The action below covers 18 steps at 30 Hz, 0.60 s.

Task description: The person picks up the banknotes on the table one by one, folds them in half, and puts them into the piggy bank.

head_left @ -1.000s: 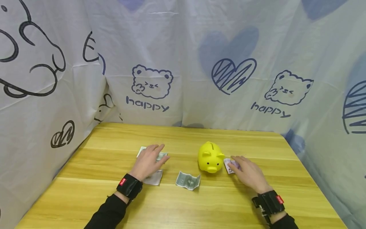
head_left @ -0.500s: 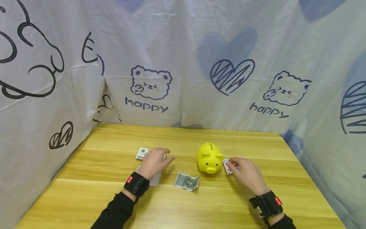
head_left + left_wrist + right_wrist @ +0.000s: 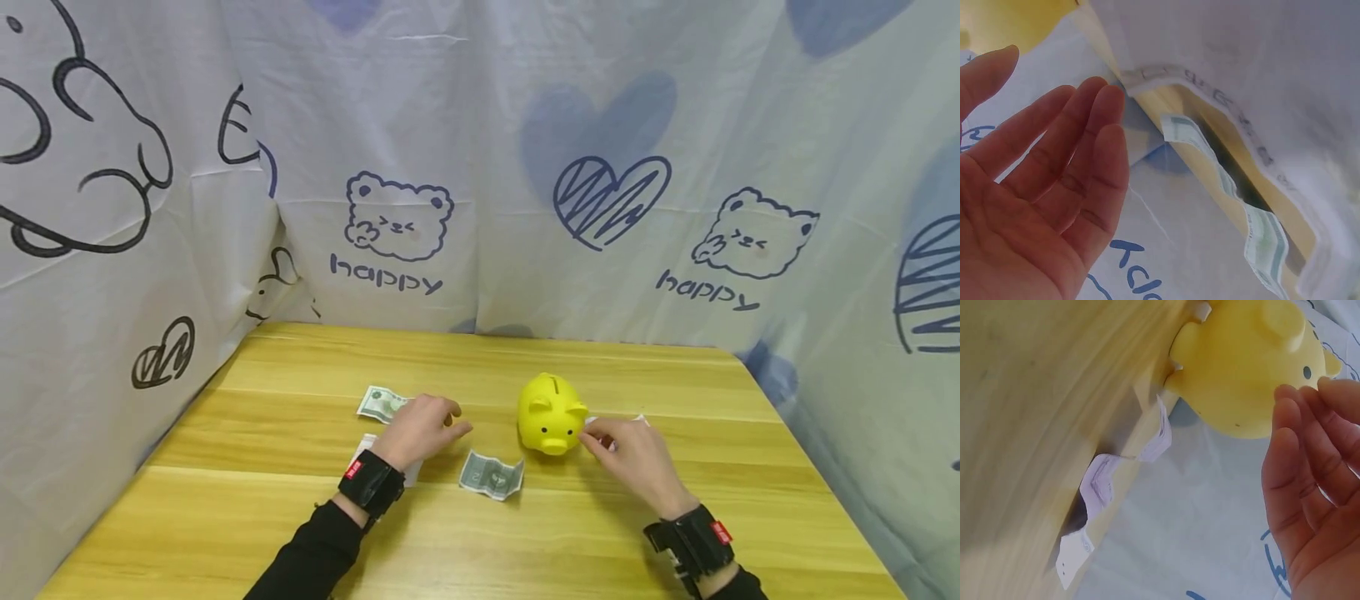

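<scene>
A yellow piggy bank (image 3: 553, 417) with a slot on top stands upright on the table. My right hand (image 3: 636, 467) hovers at its right side, fingers loosely bent and holding nothing. Below that hand lies a creased purple banknote (image 3: 1099, 481), mostly covered in the head view. To the left, my left hand (image 3: 422, 429) is raised with relaxed fingers (image 3: 1107, 181) and nothing in them. It partly hides a green banknote (image 3: 381, 403) behind it. A pale banknote (image 3: 363, 445) lies partly under the left wrist. Between the hands rests a wavy grey-green banknote (image 3: 491, 476).
The wooden table (image 3: 480, 550) fills the foreground. White cloth (image 3: 495, 267) printed with hearts and bears hangs along its back and sides. Both wrists wear black straps (image 3: 371, 483).
My left hand has shifted right, uncovering more of the green banknote. My right hand has edged left toward the piggy bank, covering more of the purple banknote. The banknotes and bank stay put.
</scene>
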{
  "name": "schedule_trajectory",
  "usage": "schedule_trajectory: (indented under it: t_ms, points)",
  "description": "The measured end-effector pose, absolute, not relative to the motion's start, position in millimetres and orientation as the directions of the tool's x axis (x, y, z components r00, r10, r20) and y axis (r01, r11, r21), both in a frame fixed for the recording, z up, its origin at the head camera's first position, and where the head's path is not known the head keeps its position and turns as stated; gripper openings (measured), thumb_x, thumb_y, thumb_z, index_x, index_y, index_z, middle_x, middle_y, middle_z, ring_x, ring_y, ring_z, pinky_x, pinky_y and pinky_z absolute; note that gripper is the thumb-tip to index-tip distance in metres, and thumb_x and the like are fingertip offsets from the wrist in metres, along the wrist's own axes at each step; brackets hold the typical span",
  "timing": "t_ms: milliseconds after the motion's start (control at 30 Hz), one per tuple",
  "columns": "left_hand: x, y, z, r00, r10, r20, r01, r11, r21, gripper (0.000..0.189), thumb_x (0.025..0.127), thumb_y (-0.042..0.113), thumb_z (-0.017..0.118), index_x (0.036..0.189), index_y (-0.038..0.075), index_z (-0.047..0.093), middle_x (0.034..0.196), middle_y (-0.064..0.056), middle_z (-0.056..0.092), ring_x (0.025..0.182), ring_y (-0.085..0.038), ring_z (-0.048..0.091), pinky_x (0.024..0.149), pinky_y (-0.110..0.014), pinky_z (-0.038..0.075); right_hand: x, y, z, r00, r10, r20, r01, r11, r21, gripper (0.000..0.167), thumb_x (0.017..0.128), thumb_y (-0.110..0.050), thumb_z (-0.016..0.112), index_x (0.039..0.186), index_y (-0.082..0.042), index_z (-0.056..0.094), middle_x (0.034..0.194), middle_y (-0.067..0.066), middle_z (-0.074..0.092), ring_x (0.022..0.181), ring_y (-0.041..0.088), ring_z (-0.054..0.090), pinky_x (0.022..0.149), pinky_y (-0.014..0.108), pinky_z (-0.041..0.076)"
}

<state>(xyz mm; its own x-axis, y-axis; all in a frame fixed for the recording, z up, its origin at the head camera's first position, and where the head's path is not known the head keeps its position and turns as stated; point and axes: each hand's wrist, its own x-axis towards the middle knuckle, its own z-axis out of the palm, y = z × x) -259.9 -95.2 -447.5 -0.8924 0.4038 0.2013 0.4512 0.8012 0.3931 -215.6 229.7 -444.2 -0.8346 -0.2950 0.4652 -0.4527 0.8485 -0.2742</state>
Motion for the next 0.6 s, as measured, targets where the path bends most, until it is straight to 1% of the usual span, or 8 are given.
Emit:
schedule_trajectory:
  t_ms: [233, 367, 467, 600]
  points:
    - [-258.6, -89.2, -448.7, -0.876, 0.451, 0.169, 0.478, 0.772, 0.419, 0.038, 0.091, 0.037, 0.069, 0.110, 0.005, 0.074, 0.097, -0.009, 0.074, 0.081, -0.016, 0.066, 0.070, -0.032, 0.054, -216.5, 223.8, -448.3, -0.817, -0.354, 0.455, -0.507, 0.817, -0.275, 0.007, 0.089, -0.026, 0.073, 0.088, -0.021, 0.076, 0.076, -0.013, 0.068, 0.064, -0.003, 0.054, 0.058, 0.018, 0.043]
    - [-258.5, -85.0, -450.9, -0.865, 0.481, 0.141, 0.491, 0.760, 0.425, 0.041, 0.089, 0.039, 0.071, 0.111, 0.004, 0.073, 0.090, -0.007, 0.073, 0.073, -0.011, 0.062, 0.064, -0.027, 0.051, -216.4, 217.0, -447.4, -0.809, -0.405, 0.427, -0.551, 0.777, -0.305, 0.004, 0.088, -0.024, 0.075, 0.090, -0.021, 0.076, 0.078, -0.014, 0.069, 0.067, -0.004, 0.055, 0.061, 0.018, 0.044]
    - [-257.9, -82.2, -452.3, -0.861, 0.493, 0.123, 0.494, 0.756, 0.430, 0.044, 0.087, 0.040, 0.074, 0.111, 0.003, 0.072, 0.085, -0.004, 0.071, 0.068, -0.009, 0.059, 0.061, -0.025, 0.049, -215.8, 209.1, -445.7, -0.789, -0.452, 0.416, -0.592, 0.740, -0.319, 0.006, 0.087, -0.022, 0.075, 0.092, -0.020, 0.076, 0.078, -0.014, 0.069, 0.068, -0.005, 0.056, 0.060, 0.018, 0.045]
    - [-256.9, -78.4, -455.1, -0.851, 0.512, 0.114, 0.510, 0.757, 0.410, 0.049, 0.083, 0.045, 0.076, 0.110, 0.004, 0.073, 0.087, -0.004, 0.073, 0.070, -0.008, 0.061, 0.064, -0.025, 0.051, -213.7, 197.7, -444.5, -0.768, -0.521, 0.372, -0.635, 0.693, -0.341, 0.008, 0.089, -0.022, 0.073, 0.095, -0.017, 0.076, 0.080, -0.013, 0.069, 0.069, -0.004, 0.056, 0.061, 0.018, 0.046]
